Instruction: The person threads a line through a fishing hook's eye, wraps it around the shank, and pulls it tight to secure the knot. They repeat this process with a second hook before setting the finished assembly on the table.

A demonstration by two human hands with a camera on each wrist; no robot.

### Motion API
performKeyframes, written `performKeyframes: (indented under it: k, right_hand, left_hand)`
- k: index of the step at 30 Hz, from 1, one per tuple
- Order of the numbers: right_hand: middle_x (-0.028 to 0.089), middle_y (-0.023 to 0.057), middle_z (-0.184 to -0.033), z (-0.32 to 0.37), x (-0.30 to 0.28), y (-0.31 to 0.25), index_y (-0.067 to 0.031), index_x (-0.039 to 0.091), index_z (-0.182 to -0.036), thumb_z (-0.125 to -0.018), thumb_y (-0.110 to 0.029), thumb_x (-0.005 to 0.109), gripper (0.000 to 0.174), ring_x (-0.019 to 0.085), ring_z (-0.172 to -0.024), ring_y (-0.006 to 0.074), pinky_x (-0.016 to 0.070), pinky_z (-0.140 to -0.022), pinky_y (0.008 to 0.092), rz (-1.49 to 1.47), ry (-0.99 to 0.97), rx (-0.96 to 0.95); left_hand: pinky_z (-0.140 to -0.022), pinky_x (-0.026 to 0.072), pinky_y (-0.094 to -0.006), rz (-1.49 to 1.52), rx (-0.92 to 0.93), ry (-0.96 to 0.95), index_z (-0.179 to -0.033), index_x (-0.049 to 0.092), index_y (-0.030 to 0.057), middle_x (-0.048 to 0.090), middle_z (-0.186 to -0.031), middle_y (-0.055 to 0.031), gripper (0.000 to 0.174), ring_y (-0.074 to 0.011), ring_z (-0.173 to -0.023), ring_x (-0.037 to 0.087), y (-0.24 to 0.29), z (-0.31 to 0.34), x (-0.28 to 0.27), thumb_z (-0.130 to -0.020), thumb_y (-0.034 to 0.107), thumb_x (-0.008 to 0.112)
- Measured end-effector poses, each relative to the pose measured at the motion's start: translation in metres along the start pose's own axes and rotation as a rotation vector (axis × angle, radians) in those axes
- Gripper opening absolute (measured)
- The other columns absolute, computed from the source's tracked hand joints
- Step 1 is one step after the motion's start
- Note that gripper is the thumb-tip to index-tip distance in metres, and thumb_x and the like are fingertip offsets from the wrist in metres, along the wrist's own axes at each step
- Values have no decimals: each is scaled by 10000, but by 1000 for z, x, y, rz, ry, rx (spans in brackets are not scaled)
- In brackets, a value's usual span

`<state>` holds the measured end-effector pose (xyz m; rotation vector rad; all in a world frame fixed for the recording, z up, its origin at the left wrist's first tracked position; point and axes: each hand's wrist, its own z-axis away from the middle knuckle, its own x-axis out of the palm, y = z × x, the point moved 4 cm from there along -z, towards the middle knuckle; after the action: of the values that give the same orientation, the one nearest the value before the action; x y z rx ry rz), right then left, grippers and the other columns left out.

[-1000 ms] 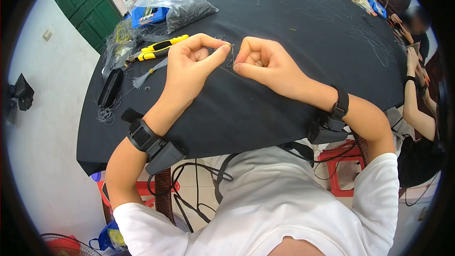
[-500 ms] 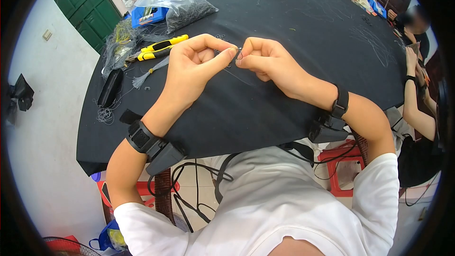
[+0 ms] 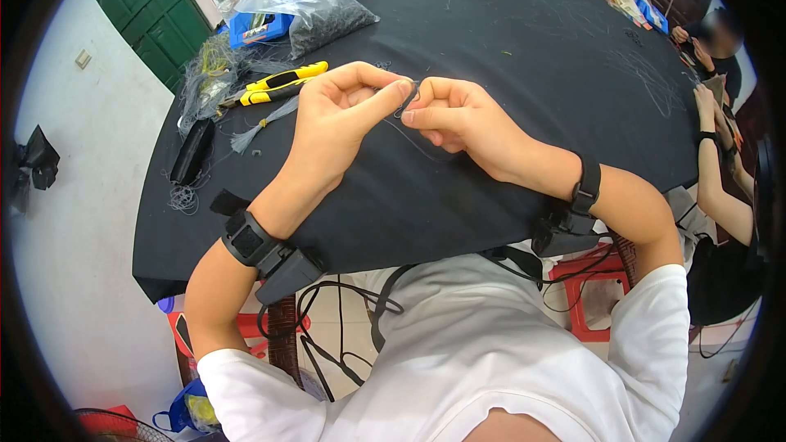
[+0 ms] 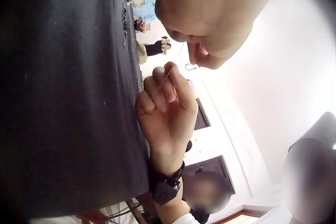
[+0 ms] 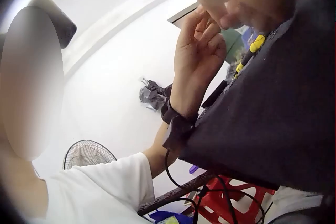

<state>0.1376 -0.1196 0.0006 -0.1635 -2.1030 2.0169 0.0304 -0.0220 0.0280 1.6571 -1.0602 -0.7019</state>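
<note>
In the head view both hands meet over the dark cloth. The left hand (image 3: pixel 344 119) pinches a small dark hook between thumb and forefinger; in the left wrist view the hook (image 4: pixel 191 67) sticks out from those fingertips. Close beside it, the right hand (image 3: pixel 479 127) pinches a thin line between thumb and forefinger, its other fingers curled. That fine line (image 4: pixel 168 79) runs across the right fingers in the left wrist view, and a loose length (image 3: pixel 413 145) trails below the hands in the head view. In the right wrist view the fingertips' hold is hidden.
Yellow-black pliers (image 3: pixel 282 83), a bundle of pale line (image 3: pixel 262 127) and a black case (image 3: pixel 191 153) lie left of the hands. Behind them stand a clear bag of dark pieces (image 3: pixel 332 20) and a blue box (image 3: pixel 258 30). People sit at the table's right edge.
The right hand has moved against the left, its lower fingers now less tightly curled. The hook at the left fingertips has turned, and a length of line shows below the hands.
</note>
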Motion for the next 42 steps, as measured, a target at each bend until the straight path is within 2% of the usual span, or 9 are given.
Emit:
performKeyframes:
  k: [2,5,8,11,14,16,26,32,42]
  right_hand:
    - [457,-52,-602,0,-1,0,-118,505,-747,-837,-145,606,138,300,-486,16,194,-448,197,-24,-11,21]
    - [499,-15,-605,-1,2,4,-90,532,-695,-789,-138,628,142,354,-489,38,235,-453,209,-152,-91,79]
    - [500,-8,-600,2,6,4,-87,534,-685,-786,-124,629,143,355,-489,40,231,-456,209,-198,-139,102]
    - [497,-20,-595,1,2,1,-73,535,-713,-789,-111,626,124,368,-492,31,252,-458,209,-92,-98,35]
    - [490,-38,-586,4,2,-11,-52,529,-743,-799,-94,610,107,380,-498,13,272,-455,204,98,-46,-182]
    - [468,-54,-572,8,2,-18,-39,527,-764,-808,-93,599,100,372,-502,2,275,-455,199,219,-4,-313]
    - [330,-78,-525,11,-5,-38,-26,564,-831,-827,-96,585,72,277,-488,9,225,-448,216,481,136,-554]
    - [324,-82,-509,3,-16,-44,-34,581,-839,-831,-101,587,68,271,-475,9,213,-446,218,511,112,-578]
    - [317,-87,-524,4,-14,-47,-32,594,-858,-840,-116,598,86,264,-479,6,210,-447,216,516,34,-576]
  left_hand:
    - [-589,401,-139,50,-43,-14,-887,621,-34,643,-790,-39,117,-28,-696,570,-3,0,2,-824,64,636]
    - [-605,410,-137,19,-64,19,-883,621,-30,650,-816,-46,110,-38,-727,585,-6,-1,0,-822,61,636]
    - [-553,369,-131,-15,-43,84,-879,625,-22,631,-753,-12,105,-7,-649,540,-6,-2,-2,-818,62,642]
    - [-477,274,-138,-146,-8,134,-854,632,-17,551,-636,54,107,28,-537,416,-6,-2,-7,-802,73,659]
    - [-444,178,-160,-215,92,176,-823,637,-14,435,-557,106,115,38,-484,279,-13,-7,-15,-783,88,675]
    - [-438,163,-164,-215,89,169,-812,638,-13,408,-546,114,116,39,-476,260,-12,-7,-14,-777,91,677]
    - [-431,140,-183,-344,128,119,-776,646,3,331,-495,125,109,32,-449,221,-8,-5,-10,-757,106,676]
    - [-433,133,-202,-457,120,75,-767,652,17,271,-477,121,95,21,-448,204,-1,-3,-4,-740,105,674]
    - [-438,134,-203,-485,160,52,-763,653,18,268,-475,119,98,19,-444,200,0,-3,-3,-742,112,673]
